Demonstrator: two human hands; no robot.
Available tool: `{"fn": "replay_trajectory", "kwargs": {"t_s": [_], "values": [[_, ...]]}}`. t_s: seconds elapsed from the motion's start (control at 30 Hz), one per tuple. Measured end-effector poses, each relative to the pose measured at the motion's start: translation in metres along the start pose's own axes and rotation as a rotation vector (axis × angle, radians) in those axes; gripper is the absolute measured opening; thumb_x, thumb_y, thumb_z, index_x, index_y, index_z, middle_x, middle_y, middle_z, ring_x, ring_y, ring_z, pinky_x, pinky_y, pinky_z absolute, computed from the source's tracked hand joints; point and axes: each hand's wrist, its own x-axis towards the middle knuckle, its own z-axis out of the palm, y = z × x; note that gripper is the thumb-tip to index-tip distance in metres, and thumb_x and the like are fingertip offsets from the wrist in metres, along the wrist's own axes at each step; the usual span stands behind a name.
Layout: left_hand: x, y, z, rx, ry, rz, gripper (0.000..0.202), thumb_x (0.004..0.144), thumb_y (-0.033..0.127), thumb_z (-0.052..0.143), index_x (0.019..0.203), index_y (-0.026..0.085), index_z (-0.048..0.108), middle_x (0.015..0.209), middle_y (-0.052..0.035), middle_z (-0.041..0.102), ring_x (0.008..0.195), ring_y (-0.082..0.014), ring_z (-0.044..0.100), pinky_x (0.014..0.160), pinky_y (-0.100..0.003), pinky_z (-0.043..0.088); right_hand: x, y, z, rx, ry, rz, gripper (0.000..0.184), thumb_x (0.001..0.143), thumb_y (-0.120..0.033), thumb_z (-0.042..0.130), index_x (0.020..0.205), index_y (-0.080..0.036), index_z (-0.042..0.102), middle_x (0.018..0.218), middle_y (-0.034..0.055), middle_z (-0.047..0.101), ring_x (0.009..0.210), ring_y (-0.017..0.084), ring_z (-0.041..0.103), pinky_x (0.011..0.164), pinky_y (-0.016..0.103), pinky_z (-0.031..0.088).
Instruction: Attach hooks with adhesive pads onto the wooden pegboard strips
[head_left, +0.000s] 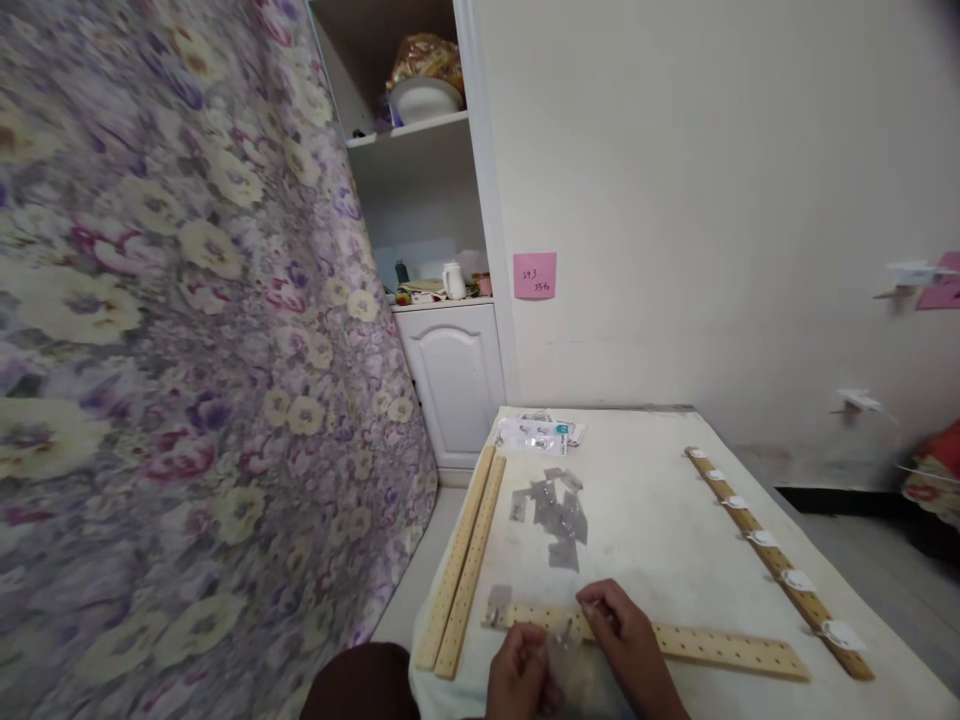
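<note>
Both my hands work low at the near edge of a white table (660,520). My left hand (521,672) is closed round a small clear plastic bag (562,655). My right hand (626,640) pinches something small above a perforated wooden strip (712,648) that lies across the table in front of me. What the right fingers pinch is too small to name. A small grey packet (497,606) rests at the strip's left end.
Two wooden strips (465,560) lie side by side along the table's left edge. Another strip with white hooks (776,562) runs along the right. Several grey packets (555,510) and a clear package (536,435) lie mid-table. A floral curtain (187,350) hangs left, beside a white cabinet (450,375).
</note>
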Motion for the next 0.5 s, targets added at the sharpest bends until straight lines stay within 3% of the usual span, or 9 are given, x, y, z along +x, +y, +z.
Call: {"fn": "replay_trajectory", "kwargs": {"t_s": [0.1,0.23,0.37,0.5], "values": [[-0.004,0.011,0.001,0.189,0.006,0.123,0.021,0.075,0.039,0.053,0.073,0.019,0.058,0.052,0.0032,0.055,0.047,-0.0119,0.048,0.048,-0.022,0.035,0.003,-0.001,0.002,-0.007,-0.062,0.015,0.025,0.082,-0.040,0.048,0.077,-0.020,0.062,0.071,0.0008,0.062,0.065,0.016,0.054,0.060,0.024,0.042],[-0.011,0.036,0.001,0.442,-0.061,0.278,0.018,0.080,0.028,0.048,0.078,0.019,0.064,0.077,-0.0035,0.065,0.078,-0.0191,0.058,0.072,-0.026,0.041,0.004,0.002,0.006,-0.017,-0.190,0.062,0.020,0.075,-0.035,0.056,0.071,-0.017,0.064,0.062,-0.0010,0.059,0.058,0.013,0.050,0.055,0.023,0.038],[-0.016,0.052,0.000,0.532,-0.182,0.326,0.021,0.084,0.030,0.044,0.079,0.020,0.062,0.077,-0.0031,0.064,0.075,-0.0181,0.056,0.069,-0.025,0.039,0.003,0.003,0.008,0.082,-0.271,0.121,0.015,0.070,-0.030,0.059,0.068,-0.015,0.063,0.057,-0.0026,0.057,0.055,0.012,0.049,0.053,0.021,0.035],[-0.018,0.057,-0.001,0.532,-0.217,0.321,0.020,0.085,0.033,0.044,0.086,0.021,0.060,0.073,-0.0006,0.060,0.069,-0.0159,0.052,0.065,-0.023,0.037,0.003,0.003,0.008,0.182,-0.309,0.146,0.012,0.066,-0.027,0.061,0.066,-0.015,0.062,0.054,-0.0044,0.053,0.053,0.010,0.046,0.052,0.021,0.033]]}}
